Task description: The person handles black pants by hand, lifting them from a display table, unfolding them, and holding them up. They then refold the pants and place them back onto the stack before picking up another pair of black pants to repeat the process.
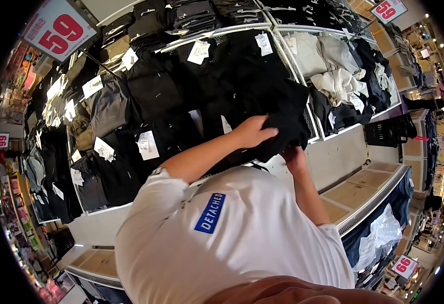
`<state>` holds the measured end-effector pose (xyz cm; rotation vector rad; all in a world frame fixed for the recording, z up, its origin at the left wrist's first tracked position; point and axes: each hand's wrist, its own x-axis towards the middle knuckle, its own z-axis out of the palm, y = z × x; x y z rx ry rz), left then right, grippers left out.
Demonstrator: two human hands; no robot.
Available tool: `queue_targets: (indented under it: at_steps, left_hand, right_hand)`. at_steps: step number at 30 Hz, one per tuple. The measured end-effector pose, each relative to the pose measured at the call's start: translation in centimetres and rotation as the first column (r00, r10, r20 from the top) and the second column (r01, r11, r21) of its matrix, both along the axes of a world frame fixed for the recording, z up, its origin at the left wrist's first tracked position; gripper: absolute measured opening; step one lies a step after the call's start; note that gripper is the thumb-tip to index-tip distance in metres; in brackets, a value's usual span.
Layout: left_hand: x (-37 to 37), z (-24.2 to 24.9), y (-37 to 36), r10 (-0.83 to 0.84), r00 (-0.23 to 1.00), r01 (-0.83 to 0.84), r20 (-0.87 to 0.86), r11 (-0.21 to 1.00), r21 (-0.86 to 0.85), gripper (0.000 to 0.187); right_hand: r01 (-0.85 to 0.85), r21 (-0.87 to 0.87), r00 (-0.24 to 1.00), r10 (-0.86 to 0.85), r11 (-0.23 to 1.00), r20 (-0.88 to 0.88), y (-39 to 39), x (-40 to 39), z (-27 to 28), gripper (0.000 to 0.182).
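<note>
A black folded garment (283, 114) is lifted off a pile of dark clothes in a wire-sided display bin (288, 55). My left hand (255, 131) lies on top of the garment with its fingers curled into the cloth. From below, my right hand (294, 158) grips the garment's lower edge. Both bare forearms reach out from my white T-shirt (242, 243), which has a blue "DETACHED" label.
Neighbouring bins hold black and grey folded clothes with white tags (148, 144) and cream garments (333, 71). Red price signs read 59 (60, 30) and 69 (403, 264). A black basket (389, 129) and a low wooden shelf (364, 187) are to the right.
</note>
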<state>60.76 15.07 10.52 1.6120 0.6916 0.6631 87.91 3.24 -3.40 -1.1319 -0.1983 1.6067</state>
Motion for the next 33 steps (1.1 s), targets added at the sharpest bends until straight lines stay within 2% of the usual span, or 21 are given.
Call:
queue_targets:
  at_steps: [2,5,7,9,10,11,12,13,14,15,17,18,21,23,24,25,26,27,30,32,33]
  left_hand:
    - [-3.4,1.9,-2.3,-0.112,0.988,0.107,-0.107,0.993,-0.056,0.043]
    - [-7.1,-0.2,-4.7,-0.002,0.993,0.032,-0.121,0.968,0.247,0.041]
    - [-8.8,-0.4,-5.9,0.162,0.975,-0.148,-0.151,0.984,0.101,0.042]
    - [-10.2,-3.6,-6.4,0.291,0.950,-0.311,-0.114,0.915,-0.258,0.057]
    - [-9.8,-4.4,-6.3,0.438,0.899,-0.423,0.004,0.870,-0.254,0.062]
    - [-9.6,-5.1,-6.5,0.571,0.812,-0.529,0.123,0.808,-0.261,0.066]
    - [-9.5,-4.8,-6.3,0.644,0.743,-0.554,0.183,0.745,-0.371,0.067]
    - [-9.1,-4.7,-5.8,0.661,0.731,-0.577,0.168,0.731,-0.364,0.067]
    - [-8.4,-4.8,-5.0,0.737,0.584,-0.499,0.341,0.657,-0.565,0.067]
    - [-7.9,-4.9,-4.4,0.801,0.379,-0.361,0.463,0.589,-0.723,0.068]
    - [-7.3,-5.1,-3.5,0.619,0.650,-0.439,0.441,0.780,-0.447,0.061]
    - [-6.9,-5.3,-3.9,0.640,0.637,-0.466,0.431,0.764,-0.446,0.061]
    - [-5.1,-6.4,-5.3,0.612,0.657,-0.473,0.440,0.789,-0.391,0.054]
    - [-4.6,-9.6,-6.4,0.736,0.576,-0.464,0.356,0.653,-0.598,0.051]
    - [-4.5,-13.6,-7.6,0.741,0.578,-0.526,0.342,0.659,-0.539,0.051]
    - [-2.8,-10.2,-7.6,0.742,0.583,-0.581,0.331,0.665,-0.468,0.051]
    - [-1.7,-6.3,-8.6,0.620,0.778,-0.622,0.104,0.783,-0.017,0.060]
    - [-1.0,-5.1,-9.0,0.631,0.770,-0.632,0.096,0.775,-0.025,0.060]
    - [0.6,-3.4,-10.3,0.659,0.598,-0.402,0.456,0.739,-0.541,0.063]
    - [1.1,-2.3,-10.8,0.707,0.370,-0.090,0.603,0.673,-0.734,0.065]
    - [1.1,-1.5,-10.7,0.709,0.374,-0.095,0.597,0.670,-0.736,0.065]
  right_hand:
    - [0.001,0.038,0.999,0.001,0.999,-0.033,1.9,-2.8,4.2,0.046]
    - [0.069,0.170,0.994,-0.053,0.983,-0.093,4.6,-3.4,6.9,0.051]
    - [-0.054,0.338,0.998,0.040,0.939,0.049,6.3,-3.8,9.7,0.053]
    - [-0.157,0.414,0.973,0.068,0.897,0.221,8.1,-3.8,11.7,0.052]
    - [-0.547,0.474,0.700,0.067,0.690,0.710,9.1,-3.6,12.2,0.049]
    - [-0.854,0.274,0.242,-0.128,0.442,0.962,10.0,-3.5,12.6,0.046]
    - [-0.857,0.287,0.260,-0.122,0.428,0.958,10.8,-4.3,13.2,0.046]
    - [-0.936,0.246,0.236,-0.071,0.250,0.969,11.4,-5.7,13.9,0.043]
    - [-0.977,0.204,0.203,-0.029,0.054,0.979,11.9,-6.9,14.6,0.041]
    - [-0.975,0.219,0.219,-0.018,0.026,0.976,12.2,-7.5,15.3,0.041]
    - [-0.972,-0.234,-0.236,0.166,-0.031,0.957,12.6,-8.6,16.3,0.040]
    - [-0.999,-0.050,-0.050,0.120,-0.007,0.992,12.4,-8.0,13.5,0.048]
    - [-0.992,-0.050,-0.017,0.268,0.115,0.963,11.7,-5.8,13.8,0.049]
    - [-0.979,-0.167,-0.102,0.421,0.120,0.901,12.2,-4.3,14.5,0.052]
    - [-0.987,-0.116,-0.060,0.409,0.115,0.911,11.9,-3.6,14.0,0.054]
    - [-0.992,-0.061,-0.012,0.390,0.113,0.921,12.1,-3.0,13.6,0.055]
    - [-0.990,0.046,0.107,0.498,0.134,0.860,12.2,-2.5,12.2,0.058]
    - [-0.975,0.147,0.219,0.599,0.168,0.770,12.3,-2.2,10.9,0.061]
    - [-0.959,0.113,0.266,0.690,0.259,0.674,13.4,-2.9,9.4,0.069]
    - [-0.950,0.131,0.309,0.789,0.284,0.531,13.5,-3.9,8.2,0.070]
    - [-0.949,0.137,0.313,0.791,0.285,0.525,13.9,-4.3,8.4,0.070]
